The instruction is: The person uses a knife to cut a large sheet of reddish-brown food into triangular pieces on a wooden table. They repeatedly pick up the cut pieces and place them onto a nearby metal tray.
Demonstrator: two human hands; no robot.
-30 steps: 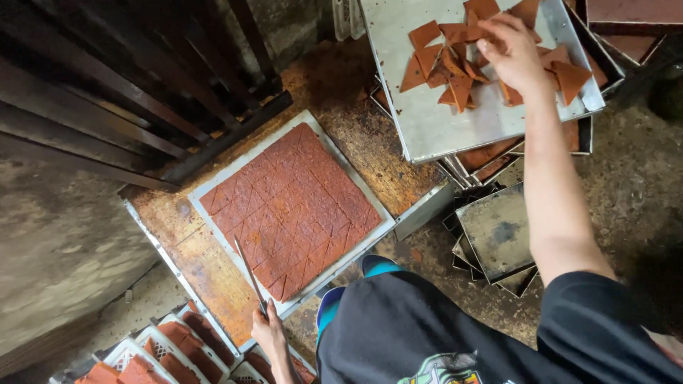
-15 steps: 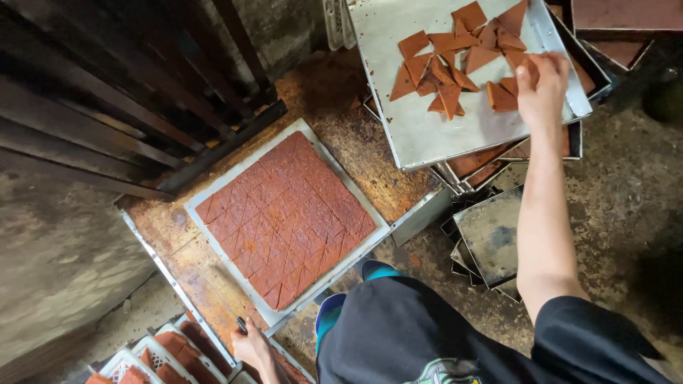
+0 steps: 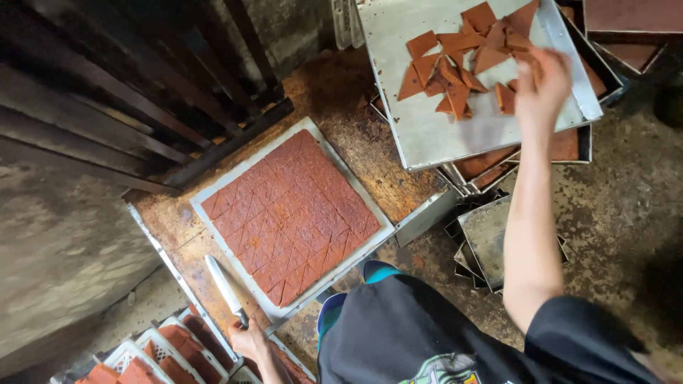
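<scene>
A metal tray (image 3: 208,192) on a stained low table (image 3: 341,114) holds a reddish-brown slab (image 3: 292,213) scored into diamond pieces. My left hand (image 3: 250,340) grips the handle of a knife (image 3: 225,287) whose blade lies along the tray's near-left edge. My right hand (image 3: 542,87) hovers, blurred, over the right part of a larger steel tray (image 3: 441,135) at the top, beside a loose pile of cut brown pieces (image 3: 455,67). Whether the right hand holds a piece is not visible.
Stacked trays with more brown sheet (image 3: 562,146) sit under the steel tray. Empty square tins (image 3: 484,238) rest on the dirty floor at right. White crates of brown pieces (image 3: 153,352) stand at bottom left. Dark wooden bars (image 3: 142,92) run along the upper left.
The view has shifted. My left hand with the knife has come up along the tray's edge. My right hand has moved from the pile of pieces toward the steel tray's right side.
</scene>
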